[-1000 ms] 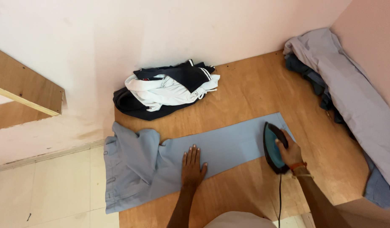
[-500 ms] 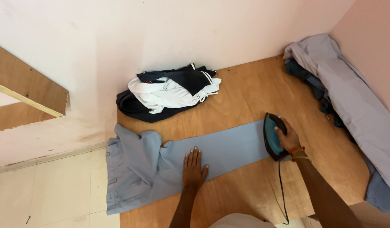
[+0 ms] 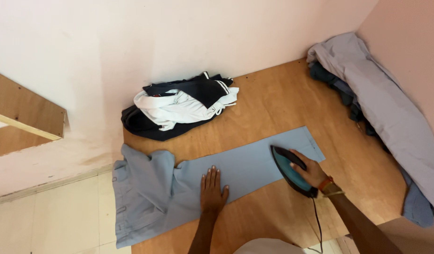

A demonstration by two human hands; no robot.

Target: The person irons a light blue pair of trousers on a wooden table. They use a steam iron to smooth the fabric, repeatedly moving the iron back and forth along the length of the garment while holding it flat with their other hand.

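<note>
The light blue trousers (image 3: pixel 217 176) lie flat across the wooden board (image 3: pixel 292 99), running from the lower left of the frame toward the right of centre; the waist section bunches at the lower left and overhangs the board edge above the tiled floor (image 3: pixel 52 216), while one leg extends straight to its hem at the right

The left hand (image 3: pixel 213 190) rests palm down on the trouser leg at lower centre, fingers extended and close together, pressing the fabric against the board; it grips nothing

The right hand (image 3: pixel 312 170) is closed around the black handle of the electric iron (image 3: pixel 288 170), right of centre; the iron has a teal body, and its soleplate sits on the trouser leg near the hem, with its pointed end toward the upper left; a black cord (image 3: pixel 316 221) runs from the rear of the iron down to the bottom edge of the frame; an orange band sits on the right wrist

A pile of dark navy and white garments (image 3: pixel 179 106) lies on the board against the wall, above the trousers and apart from them; a heap of grey and blue clothing (image 3: pixel 381 113) occupies the right side of the frame along the side wall
</note>
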